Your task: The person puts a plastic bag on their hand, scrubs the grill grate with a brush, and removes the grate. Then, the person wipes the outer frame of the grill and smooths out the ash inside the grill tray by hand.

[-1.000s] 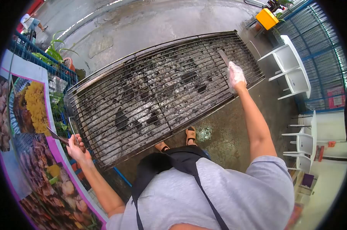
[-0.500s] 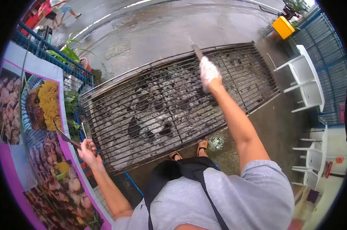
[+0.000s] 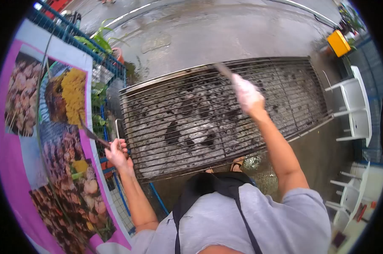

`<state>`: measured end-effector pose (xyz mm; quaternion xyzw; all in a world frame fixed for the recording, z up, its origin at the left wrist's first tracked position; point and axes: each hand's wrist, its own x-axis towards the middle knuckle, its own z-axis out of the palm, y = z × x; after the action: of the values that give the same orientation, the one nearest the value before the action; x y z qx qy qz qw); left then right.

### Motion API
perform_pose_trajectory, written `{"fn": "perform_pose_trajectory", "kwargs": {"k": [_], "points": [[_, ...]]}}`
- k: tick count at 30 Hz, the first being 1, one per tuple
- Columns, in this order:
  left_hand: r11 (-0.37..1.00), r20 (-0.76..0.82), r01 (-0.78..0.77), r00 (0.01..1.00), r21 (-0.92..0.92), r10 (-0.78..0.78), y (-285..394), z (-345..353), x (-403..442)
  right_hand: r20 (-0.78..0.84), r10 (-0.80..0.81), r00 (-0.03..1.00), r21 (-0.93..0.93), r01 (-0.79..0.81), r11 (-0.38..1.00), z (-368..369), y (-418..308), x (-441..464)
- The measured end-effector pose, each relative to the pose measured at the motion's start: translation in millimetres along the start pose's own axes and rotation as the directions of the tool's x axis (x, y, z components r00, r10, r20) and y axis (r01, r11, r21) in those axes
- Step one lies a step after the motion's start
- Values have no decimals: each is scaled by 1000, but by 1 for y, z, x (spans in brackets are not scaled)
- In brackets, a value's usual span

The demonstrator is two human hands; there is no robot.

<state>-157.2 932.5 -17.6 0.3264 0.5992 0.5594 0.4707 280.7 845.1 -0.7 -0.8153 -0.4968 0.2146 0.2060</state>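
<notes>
My right hand (image 3: 247,95), in a thin whitish glove, is closed on a flat tool (image 3: 223,71) held over the middle of the black grill rack (image 3: 191,158). The tool's tip is blurred. Beneath the bars lie grey ash and dark charcoal (image 3: 172,132). At the rack's left end my left hand (image 3: 118,155) is wrapped round the handle of a dark pointed tool (image 3: 92,135), whose blade points up and left. A metal loop handle (image 3: 119,126) rises beside that hand.
A food banner (image 3: 86,182) hangs on the left by a blue fence and potted plant (image 3: 101,41). White chairs (image 3: 355,106) stand at the right. A yellow box (image 3: 338,43) is at upper right, and wet pavement (image 3: 242,29) lies beyond the grill.
The view has swung, so the grill sits further right. My right hand has moved from the rack's right part to its middle with the flat tool. My left hand keeps its hold.
</notes>
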Motion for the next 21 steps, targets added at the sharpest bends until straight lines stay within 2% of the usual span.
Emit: {"fn": "perform_pose_trajectory", "kwargs": {"k": [1, 3, 4, 5, 6, 7, 9, 11, 12, 15, 16, 17, 19, 20, 21], "points": [[1000, 16, 8, 1000, 23, -8, 1, 3, -2, 14, 76, 997, -88, -74, 993, 0, 17, 5], [1000, 2, -5, 1000, -6, 5, 4, 6, -6, -71, 49, 996, 137, -39, 990, 27, -37, -4], [999, 7, -22, 1000, -24, 23, 4, 5, -7, -67, -88, 994, 150, 97, 984, 38, -81, -10], [998, 13, -41, 999, -46, 41, 4, 5, -7, -157, -354, 922, 71, 368, 927, 100, -77, 7], [998, 28, -39, 999, -58, 41, 7, 3, -8, 110, -330, 938, 2, 332, 943, 91, -132, 13], [997, 25, -44, 999, -56, 46, 9, 2, -10, 55, -403, 913, 99, 397, 913, 113, -165, 18], [999, 3, -42, 999, -30, 42, 13, 4, -12, 139, -411, 901, 165, 388, 907, 137, -223, 27], [1000, 3, 9, 1000, -25, -9, 1, -8, 1, -144, -503, 852, 137, 520, 843, 158, -226, 29], [998, -41, 18, 999, -54, -20, -1, -6, 2, -126, -490, 862, 136, 505, 852, 148, -207, 34], [996, 53, 39, 998, -77, -35, -10, -15, 12, -161, -456, 875, 90, 474, 876, 92, -111, 29], [998, 45, 55, 998, -40, -53, -15, -23, 19, -46, -292, 955, 36, 294, 955, 59, -81, 22], [998, 68, 62, 996, -18, -61, -20, -31, 28, 63, -110, 992, -28, 112, 993, 25, -52, 17], [998, 87, 64, 994, 28, -66, -10, -24, 19, -113, -205, 972, -96, 195, 976, -23, 19, 7], [997, 98, 77, 992, 29, -79, -9, -25, 19, -141, -195, 971, -181, 168, 969, -57, 46, -4], [996, 109, 85, 990, 32, -88, -8, -26, 21, -139, 26, 990, -272, -63, 960, -75, 81, -2]]}}
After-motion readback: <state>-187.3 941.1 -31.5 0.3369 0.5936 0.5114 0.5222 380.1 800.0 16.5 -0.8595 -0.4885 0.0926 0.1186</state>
